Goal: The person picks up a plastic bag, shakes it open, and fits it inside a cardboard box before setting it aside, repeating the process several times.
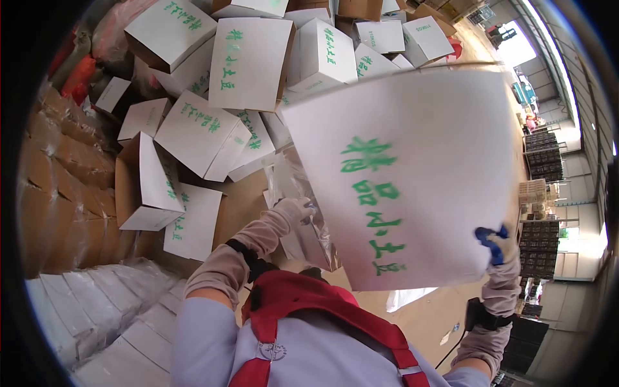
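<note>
A large white box (438, 174) with green characters is up in front of my body, slightly blurred. At its lower right edge is my right hand (498, 245), in a glove with blue on the fingers, closed on the box. My left hand (298, 210), gloved, has its fingers bent at a clear plastic liner (293, 177), just left of the large box. What lies under the plastic is partly hidden by the large box.
White boxes (251, 64) with green writing are heaped at the top and left. Brown cartons (71, 200) are stacked at far left, plastic-wrapped white ones (97, 309) below them. Dark crates (540, 248) stand along the right side of the hall.
</note>
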Demonstrator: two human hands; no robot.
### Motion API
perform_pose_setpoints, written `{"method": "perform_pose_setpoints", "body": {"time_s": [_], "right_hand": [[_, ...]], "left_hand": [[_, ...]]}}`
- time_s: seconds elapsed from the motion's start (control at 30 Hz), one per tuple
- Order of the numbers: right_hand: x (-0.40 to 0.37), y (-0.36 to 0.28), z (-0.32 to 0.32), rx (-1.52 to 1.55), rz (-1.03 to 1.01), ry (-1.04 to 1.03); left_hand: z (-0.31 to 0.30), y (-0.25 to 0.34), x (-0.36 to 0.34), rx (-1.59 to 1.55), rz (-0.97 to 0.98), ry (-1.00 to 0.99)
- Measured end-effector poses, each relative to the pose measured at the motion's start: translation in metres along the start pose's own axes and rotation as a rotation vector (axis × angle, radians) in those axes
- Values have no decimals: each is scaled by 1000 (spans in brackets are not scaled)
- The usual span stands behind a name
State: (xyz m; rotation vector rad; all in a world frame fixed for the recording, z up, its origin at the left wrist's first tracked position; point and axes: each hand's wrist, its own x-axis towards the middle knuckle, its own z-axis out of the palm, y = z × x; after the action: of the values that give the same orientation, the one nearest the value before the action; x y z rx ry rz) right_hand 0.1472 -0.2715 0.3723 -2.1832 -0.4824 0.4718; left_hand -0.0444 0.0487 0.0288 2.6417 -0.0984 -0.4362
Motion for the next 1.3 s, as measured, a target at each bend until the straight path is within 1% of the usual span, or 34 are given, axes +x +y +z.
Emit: {"method": "perform_pose_setpoints", "body": {"time_s": [0.03,0.07,0.13,0.17,0.2,0.27,0.3,0.33,0.4,0.43,0.47,0.5,0.53,0.57,0.6,0.63,0.67,0.7,0.73,0.77,0.8,0.83,0.87,0.9,0.93,1.0,1.03,1.07,1.1,1.13,1.2,1.23,1.27,1.3], "right_hand": [[0,-12,28,-132,29,-43],[3,-24,56,-261,60,-87],[29,-1,86,-490,59,-126],[46,10,99,-441,94,-184],[58,15,109,-392,126,-246],[45,-6,151,-283,200,-237],[40,-8,169,-309,199,-263],[37,-8,184,-338,201,-293],[33,17,219,-431,295,-361],[30,37,237,-473,206,-373],[24,51,250,-517,119,-379],[15,47,259,-564,41,-359],[6,43,262,-605,-31,-333],[0,36,252,-454,-4,-477],[3,33,232,-410,-258,-389],[5,34,205,-368,-500,-305],[10,31,180,-423,-475,-56],[18,40,155,-420,-399,115],[24,71,136,-962,-395,309],[26,96,131,-1094,-138,253],[33,147,134,-995,109,123],[30,166,139,-864,239,64],[31,176,142,-729,359,13],[28,182,146,-743,172,101],[27,175,149,-690,190,75],[26,156,149,-662,258,38],[29,173,151,-607,157,95],[26,163,147,-587,137,141],[33,192,150,-497,44,162],[34,197,142,-359,-38,138],[29,221,117,584,7,-52],[35,258,102,480,25,18],[40,318,90,377,56,76],[53,389,87,164,129,245]], "left_hand": [[5,-2,-1,-12,7,-2],[9,-4,-3,-71,69,23],[11,-5,-7,-182,188,78],[-1,6,-11,-142,183,58],[2,5,-5,-147,180,61],[16,-2,10,-492,139,253],[-4,5,4,-524,-138,74],[-3,13,5,-525,-138,68],[-2,21,3,-292,-300,84],[-4,20,0,-285,-301,74],[-9,21,-3,-423,-285,-78],[-21,18,-4,-552,-269,-226],[-46,20,-13,-630,-290,-167],[-82,20,-25,-703,-312,-102],[-110,18,-35,-641,-357,401],[-148,28,-45,-782,-419,704],[-179,36,-43,-459,-325,972],[-199,42,-32,-119,-199,1218],[-196,43,-15,-117,-184,1209],[-182,41,7,-108,-372,1060],[-167,37,28,-95,-554,901],[-152,26,41,-216,-534,923],[-141,26,47,-234,-520,923],[-139,22,51,-169,-509,949],[-130,17,49,-112,-500,952],[-115,-11,49,-189,-311,1015],[-115,-14,56,-131,-345,990],[-110,-12,55,-76,-379,956],[-111,-14,56,-48,-352,925],[-115,-19,56,-9,-335,911],[-115,-32,49,-23,-283,877],[-123,-23,42,92,-303,875],[-134,-6,32,207,-331,859],[-144,19,27,202,-357,863]]}}
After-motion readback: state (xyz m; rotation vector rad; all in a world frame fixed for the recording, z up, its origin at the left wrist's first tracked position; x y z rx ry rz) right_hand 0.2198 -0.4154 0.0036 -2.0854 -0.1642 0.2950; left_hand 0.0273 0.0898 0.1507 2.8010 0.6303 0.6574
